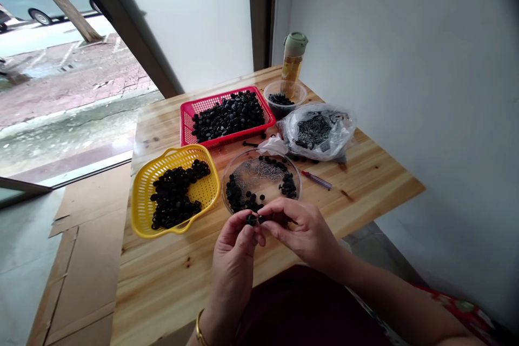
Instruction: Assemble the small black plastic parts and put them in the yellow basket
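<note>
The bench (158, 281) is smooth, faintly glossy wood. The yellow basket (204, 192) by its left edge and the red basket (187, 125) toward the far edge look plastic; the bag (343, 132) near the right edge, crinkled shiny film; the pins (259, 171), metallic.

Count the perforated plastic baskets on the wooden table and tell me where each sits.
2: the red basket farther back, left of the clear plastic bowl; the yellow basket nearer the front, left of the round clear dish. None appears hidden.
</note>
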The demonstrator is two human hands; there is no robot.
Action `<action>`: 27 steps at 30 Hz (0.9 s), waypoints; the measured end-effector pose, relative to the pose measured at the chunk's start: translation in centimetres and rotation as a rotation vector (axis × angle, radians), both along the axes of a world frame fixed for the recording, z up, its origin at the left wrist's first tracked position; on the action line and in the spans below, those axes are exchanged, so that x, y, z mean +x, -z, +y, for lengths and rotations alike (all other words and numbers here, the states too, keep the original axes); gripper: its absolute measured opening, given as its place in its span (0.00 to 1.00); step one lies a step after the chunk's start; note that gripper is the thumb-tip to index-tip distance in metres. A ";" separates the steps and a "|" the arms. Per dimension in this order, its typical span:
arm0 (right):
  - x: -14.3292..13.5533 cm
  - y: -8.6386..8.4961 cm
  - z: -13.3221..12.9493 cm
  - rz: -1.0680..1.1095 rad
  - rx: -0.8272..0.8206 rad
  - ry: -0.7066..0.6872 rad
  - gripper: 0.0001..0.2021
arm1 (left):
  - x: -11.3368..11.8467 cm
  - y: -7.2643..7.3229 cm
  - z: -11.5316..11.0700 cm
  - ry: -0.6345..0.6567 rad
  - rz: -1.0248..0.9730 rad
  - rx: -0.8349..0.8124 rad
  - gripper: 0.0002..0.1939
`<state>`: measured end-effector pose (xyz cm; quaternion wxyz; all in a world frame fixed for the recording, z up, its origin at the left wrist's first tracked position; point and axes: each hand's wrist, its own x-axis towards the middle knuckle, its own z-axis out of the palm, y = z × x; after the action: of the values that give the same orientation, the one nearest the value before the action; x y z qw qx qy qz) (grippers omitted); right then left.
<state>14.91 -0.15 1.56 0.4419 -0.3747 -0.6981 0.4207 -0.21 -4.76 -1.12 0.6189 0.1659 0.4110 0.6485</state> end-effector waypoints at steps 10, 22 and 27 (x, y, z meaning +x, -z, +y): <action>0.4 0.5 0.3 0.094 -0.211 -0.047 0.05 | 0.1 -0.6 -0.3 -0.029 0.245 0.041 0.13; 0.6 1.3 0.0 0.203 -0.431 -0.120 0.14 | 0.3 -0.6 -0.8 0.004 0.285 0.083 0.10; 0.5 1.6 -0.1 0.229 -0.432 -0.133 0.13 | 0.3 -0.6 -1.1 0.005 0.318 0.095 0.09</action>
<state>15.36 -0.25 -0.05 0.3991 -0.3634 -0.5608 0.6279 0.07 -5.82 -0.55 0.5390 0.2968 0.4723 0.6312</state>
